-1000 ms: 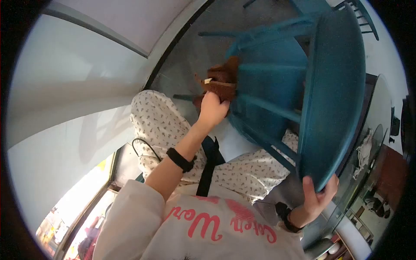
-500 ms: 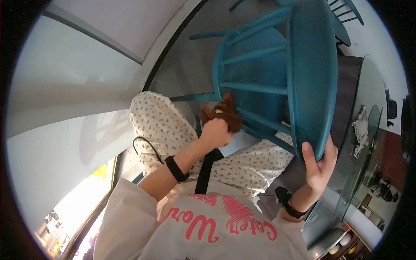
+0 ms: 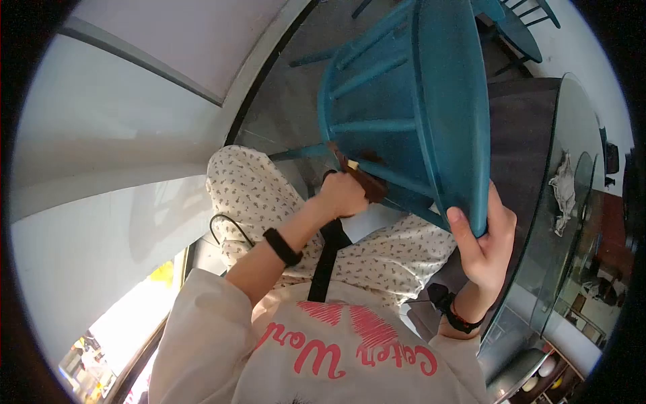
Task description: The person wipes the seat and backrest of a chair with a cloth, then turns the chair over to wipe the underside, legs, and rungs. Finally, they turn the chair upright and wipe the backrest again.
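A teal chair (image 3: pixel 454 114) with spindles lies tipped over above my knees. My right hand (image 3: pixel 488 246) grips the lower end of its wide curved part, thumb on the near face and fingers round the far edge. My left hand (image 3: pixel 342 195) is closed on a dark brown cloth (image 3: pixel 369 183), which touches the chair's rim and lower spindles. Part of the cloth is hidden behind the fist.
A glass-topped table (image 3: pixel 572 135) with a crumpled whitish cloth (image 3: pixel 563 192) on it stands at the right. More teal chairs (image 3: pixel 521 37) are at the upper right. A pale wall panel (image 3: pixel 101 135) runs along the left.
The chair has shifted left, and my right hand has moved slightly left with it. My left hand and the brown cloth have moved a little to the right, and the cloth has changed shape.
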The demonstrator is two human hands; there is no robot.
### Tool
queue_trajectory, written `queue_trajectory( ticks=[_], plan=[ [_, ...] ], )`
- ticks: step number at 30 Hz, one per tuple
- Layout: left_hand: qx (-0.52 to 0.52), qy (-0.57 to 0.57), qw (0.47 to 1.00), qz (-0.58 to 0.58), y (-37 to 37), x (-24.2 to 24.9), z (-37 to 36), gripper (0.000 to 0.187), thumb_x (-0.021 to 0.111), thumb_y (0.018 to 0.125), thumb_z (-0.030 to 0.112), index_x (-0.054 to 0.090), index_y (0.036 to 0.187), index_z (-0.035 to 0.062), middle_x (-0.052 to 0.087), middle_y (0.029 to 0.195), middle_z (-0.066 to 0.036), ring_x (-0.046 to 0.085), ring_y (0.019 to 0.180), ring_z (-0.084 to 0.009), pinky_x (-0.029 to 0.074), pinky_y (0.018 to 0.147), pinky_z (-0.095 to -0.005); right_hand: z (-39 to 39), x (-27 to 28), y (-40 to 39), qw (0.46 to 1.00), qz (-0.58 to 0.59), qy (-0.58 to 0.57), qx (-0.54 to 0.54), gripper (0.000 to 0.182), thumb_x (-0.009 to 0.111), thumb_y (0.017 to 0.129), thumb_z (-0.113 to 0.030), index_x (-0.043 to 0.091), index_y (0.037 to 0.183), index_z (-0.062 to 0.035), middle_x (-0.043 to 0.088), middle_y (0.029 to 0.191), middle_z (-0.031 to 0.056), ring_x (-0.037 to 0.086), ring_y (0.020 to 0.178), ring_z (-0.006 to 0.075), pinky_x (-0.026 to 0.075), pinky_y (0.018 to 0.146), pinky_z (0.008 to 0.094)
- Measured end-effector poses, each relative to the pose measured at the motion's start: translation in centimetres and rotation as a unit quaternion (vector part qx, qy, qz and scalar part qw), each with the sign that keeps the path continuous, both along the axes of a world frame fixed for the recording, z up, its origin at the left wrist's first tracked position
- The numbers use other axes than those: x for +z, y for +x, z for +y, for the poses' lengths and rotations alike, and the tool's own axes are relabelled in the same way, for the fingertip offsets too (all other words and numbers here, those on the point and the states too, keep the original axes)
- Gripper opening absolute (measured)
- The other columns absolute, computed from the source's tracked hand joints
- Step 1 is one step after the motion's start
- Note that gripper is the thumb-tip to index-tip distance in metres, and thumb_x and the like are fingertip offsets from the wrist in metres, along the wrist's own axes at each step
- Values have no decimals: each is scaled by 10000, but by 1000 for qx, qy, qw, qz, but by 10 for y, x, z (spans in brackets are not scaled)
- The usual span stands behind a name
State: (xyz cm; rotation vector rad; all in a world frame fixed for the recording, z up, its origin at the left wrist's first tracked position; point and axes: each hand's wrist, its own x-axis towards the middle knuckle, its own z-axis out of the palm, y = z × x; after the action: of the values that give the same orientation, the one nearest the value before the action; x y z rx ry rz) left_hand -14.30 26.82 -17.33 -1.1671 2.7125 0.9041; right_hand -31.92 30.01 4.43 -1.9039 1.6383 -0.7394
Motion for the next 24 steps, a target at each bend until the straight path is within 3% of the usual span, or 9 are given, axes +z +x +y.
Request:
queue_trajectory(
  ticks=[1,2,9,11,15,17,21,22,24],
  plan=[
    [-66,0,998,-24,1,-5,-7,272,518,724,267,674,650,56,643,689,-145,629,627,-295,503,565,-384,-2,0,2,1000,-1,-1,1,475,628,751,-49,495,1191,72,497,577,92,473,456,133,368,467,227],
    [7,36,999,-27,-3,-9,-7,262,509,714,251,677,657,59,650,690,-130,634,632,-296,504,560,-396,-3,-1,3,1000,-10,-3,-1,475,629,751,-49,495,1189,75,501,581,97,475,456,138,370,468,228],
    [23,69,994,-76,-7,30,2,255,505,705,231,683,697,48,655,756,-171,642,670,-329,509,590,-413,1,-1,6,1000,-18,-5,14,478,633,745,-43,495,1185,84,513,588,107,483,455,149,379,472,237],
    [84,57,991,-82,-2,48,8,282,499,693,237,673,686,15,642,751,-210,636,723,-359,512,650,-432,0,0,3,1000,-14,-5,15,479,635,745,-41,495,1185,84,514,586,106,487,458,146,380,473,236],
    [122,125,981,-82,30,38,23,260,506,684,206,668,728,8,648,774,-198,638,710,-369,515,650,-450,3,-3,-8,999,-37,-8,-2,477,639,745,-45,499,1183,82,509,572,94,490,459,128,374,471,225],
    [180,137,969,-97,38,30,21,286,503,677,196,664,806,-1,643,786,-214,627,760,-396,506,720,-467,3,-9,-17,999,-37,-33,4,465,637,755,-57,504,1179,77,498,557,79,482,458,106,361,466,212],
    [291,116,942,117,52,93,-17,255,529,673,175,605,820,-20,625,817,-225,603,826,-387,475,757,-452,7,-8,-19,999,-20,-46,-19,432,625,774,-72,515,1166,74,438,524,43,446,450,92,331,451,204],
    [291,114,942,118,52,103,-19,255,529,673,175,605,820,-20,625,817,-225,603,826,-387,475,757,-452,9,-7,-20,999,-11,-42,-16,434,629,771,-76,518,1163,74,425,520,38,432,444,91,320,444,208],
    [308,163,894,281,52,114,-22,254,548,673,174,584,815,-34,618,794,-216,598,809,-377,469,738,-451,12,-6,-22,999,-4,-41,-12,435,632,768,-80,520,1159,73,411,517,34,417,437,91,310,438,212]
  ],
)
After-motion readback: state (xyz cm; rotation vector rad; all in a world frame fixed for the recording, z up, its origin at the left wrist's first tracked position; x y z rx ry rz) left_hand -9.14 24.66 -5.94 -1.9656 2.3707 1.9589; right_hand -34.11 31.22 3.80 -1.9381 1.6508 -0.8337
